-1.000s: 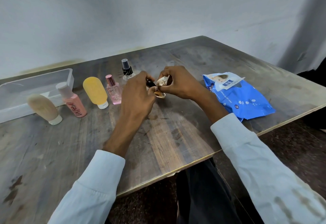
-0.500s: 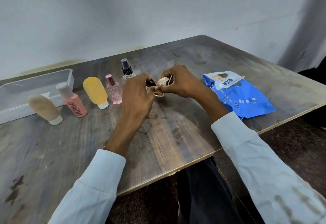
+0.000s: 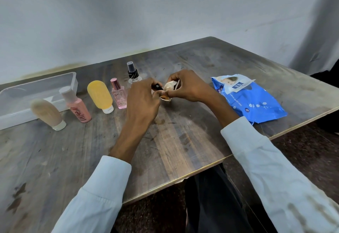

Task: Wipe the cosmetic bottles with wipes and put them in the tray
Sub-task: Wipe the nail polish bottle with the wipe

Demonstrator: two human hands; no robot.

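Over the middle of the desk (image 3: 174, 150), the left hand (image 3: 143, 100) grips a small bottle (image 3: 166, 98) with a black cap and amber contents, fingers curled round it. The right hand (image 3: 187, 86) pinches a crumpled wipe (image 3: 169, 86) against the bottle's top. Both hands and the bottle sit much as they did a second ago; only the wipe has turned slightly. To the left stand a beige tube (image 3: 47, 113), a pink bottle (image 3: 77, 107), a yellow tube (image 3: 100, 93), a pink perfume bottle (image 3: 118, 95) and a clear spray bottle (image 3: 133, 74), partly hidden behind the left hand. The clear tray (image 3: 73, 82) beyond them holds no bottles. A blue wipes pack (image 3: 253, 102) lies right.
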